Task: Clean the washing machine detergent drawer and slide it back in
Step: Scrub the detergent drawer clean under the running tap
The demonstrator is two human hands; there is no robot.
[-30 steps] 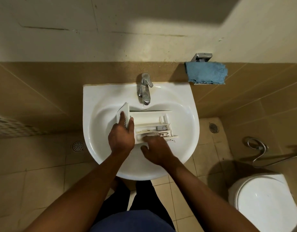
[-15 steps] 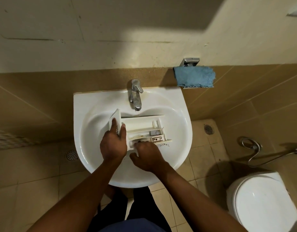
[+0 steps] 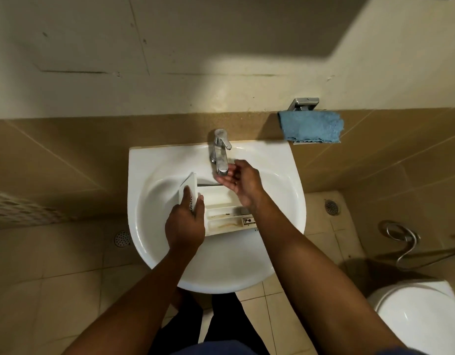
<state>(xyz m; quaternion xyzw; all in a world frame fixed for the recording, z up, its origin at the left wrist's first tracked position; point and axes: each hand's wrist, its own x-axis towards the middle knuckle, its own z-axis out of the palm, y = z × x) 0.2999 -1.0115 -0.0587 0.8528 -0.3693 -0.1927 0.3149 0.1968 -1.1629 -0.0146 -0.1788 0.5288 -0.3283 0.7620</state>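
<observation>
Nearest, the left hand (image 3: pixel 185 224) grips the front panel of the detergent drawer (image 3: pixel 226 216), fingers and thumb curled round it. That single hold is all that steadies the drawer, which lies across the bowl of the sink (image 3: pixel 221 272) with its compartments facing up. Brownish streaks show in the two near compartments, so the cleaning looks unfinished. Farther in, the right hand (image 3: pixel 243 180) sits at the spout of the tap (image 3: pixel 220 155), fingers apart and loosely bent, gripping nothing; whether it touches the metal I cannot tell from this angle. If the water comes on hard, it could hit the shallow compartments and splash over the rim onto the floor. A wet, soapy panel could also slip from the one-handed grip and knock against the basin. The blue cloth (image 3: pixel 311 126) hangs on the wall beyond, well apart from both hands.
</observation>
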